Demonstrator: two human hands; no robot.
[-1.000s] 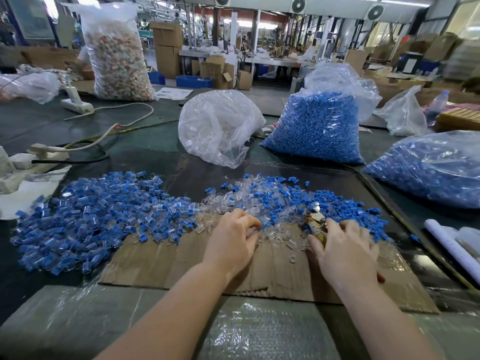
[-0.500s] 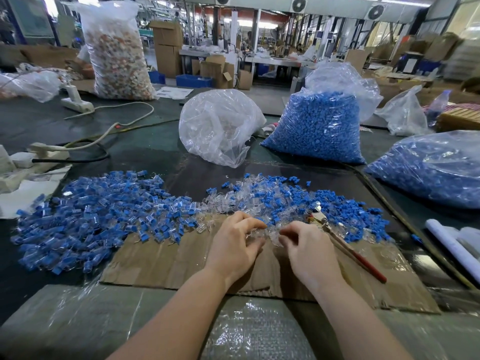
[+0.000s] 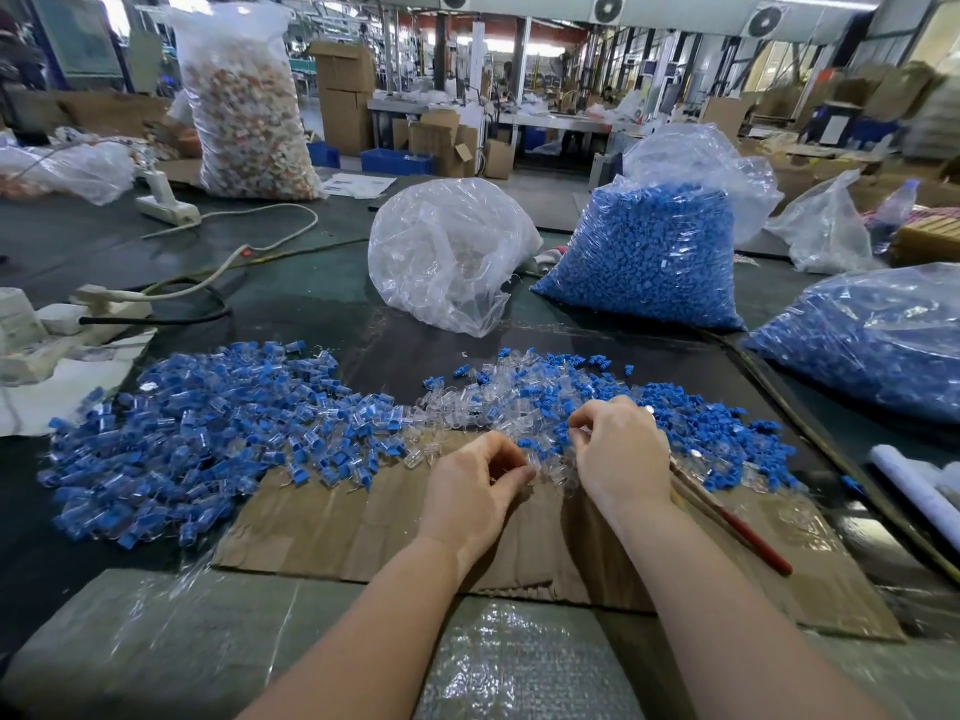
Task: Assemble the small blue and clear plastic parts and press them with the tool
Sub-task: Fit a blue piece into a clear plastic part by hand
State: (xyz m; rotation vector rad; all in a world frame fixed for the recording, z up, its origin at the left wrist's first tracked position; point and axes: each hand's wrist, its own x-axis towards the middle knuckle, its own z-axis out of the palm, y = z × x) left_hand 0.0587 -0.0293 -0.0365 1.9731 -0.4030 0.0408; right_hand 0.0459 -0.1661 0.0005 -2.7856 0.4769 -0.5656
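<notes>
A person's two bare hands work at the near edge of a pile of loose blue and clear plastic parts [image 3: 587, 407] on a flattened cardboard sheet [image 3: 363, 527], the landmark at the centre of a dark workbench. The left hand [image 3: 475, 485] curls over the cardboard, thumb and fingertips closed on what looks like a clear piece, though motion blur makes the item hard to identify. The right hand [image 3: 618, 454] hovers just beyond it over the pile, fingers bent together in a pinch; whatever it holds is hidden behind the knuckles. The red-handled tool [image 3: 737, 532] lies untouched on the cardboard's right side, its working end concealed under the right hand. A larger heap of assembled blue-and-clear pieces [image 3: 197, 439] spreads across the sheet's left edge onto the bench. Beyond the cardboard stand a crumpled clear bag [image 3: 447, 252] and a full bag of blue parts [image 3: 649, 252]; a second blue-filled bag [image 3: 872, 345], right of the sheet, is cut off by the frame. White power strips [image 3: 78, 314] and cables lie far left. The factory floor behind blurs into cartons and benches.
</notes>
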